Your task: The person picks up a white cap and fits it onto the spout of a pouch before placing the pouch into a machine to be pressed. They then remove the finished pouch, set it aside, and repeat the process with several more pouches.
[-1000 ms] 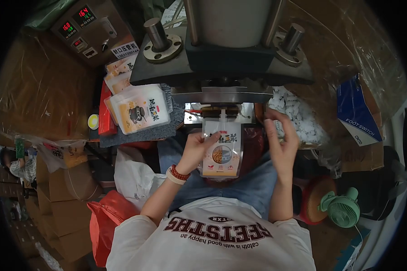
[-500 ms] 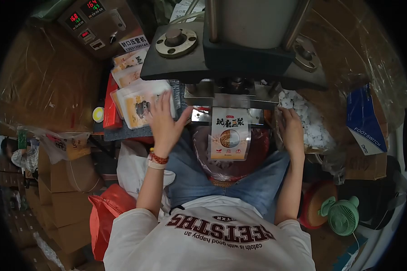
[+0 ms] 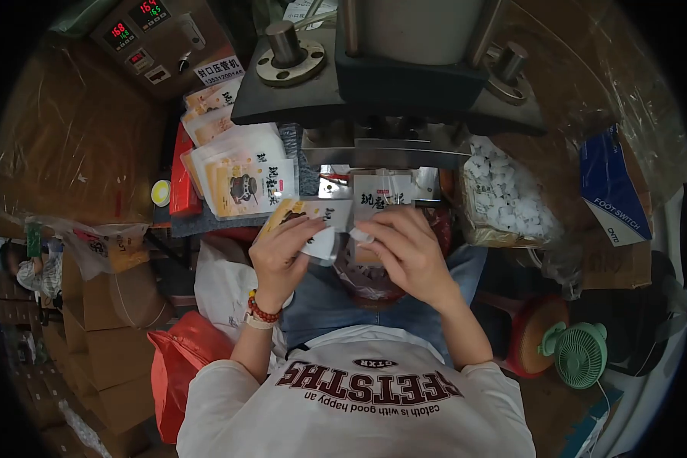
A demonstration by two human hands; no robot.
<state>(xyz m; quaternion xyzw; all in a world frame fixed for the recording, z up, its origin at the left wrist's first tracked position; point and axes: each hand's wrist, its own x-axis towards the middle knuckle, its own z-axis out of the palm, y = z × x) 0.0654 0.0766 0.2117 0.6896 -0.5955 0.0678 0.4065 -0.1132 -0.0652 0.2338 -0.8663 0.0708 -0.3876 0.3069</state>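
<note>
My left hand (image 3: 276, 256) is closed on a printed drink pouch (image 3: 328, 211), tilted in front of the press. Between the thumb and fingers of my right hand (image 3: 414, 256) is a small white plastic spout (image 3: 362, 235), close to that pouch's edge. Another pouch (image 3: 382, 185) hangs at the sealing machine's jaws (image 3: 412, 153), its lower part mostly hidden by my right hand. A fanned stack of pouches (image 3: 240, 179) lies to the left on a grey-blue cloth. To the right, a clear-lined box (image 3: 504, 221) holds many white spouts.
The press head (image 3: 412, 84) with metal posts overhangs the work spot. A control panel (image 3: 156, 46) with lit digits stands back left. A plastic-lined red container (image 3: 370, 286) sits between my knees. A blue foot-switch box (image 3: 617, 191) and a green fan (image 3: 580, 355) are at right.
My left hand has come from the stack toward the middle with a pouch. My right hand has moved left from the spout box to meet it, holding a spout.
</note>
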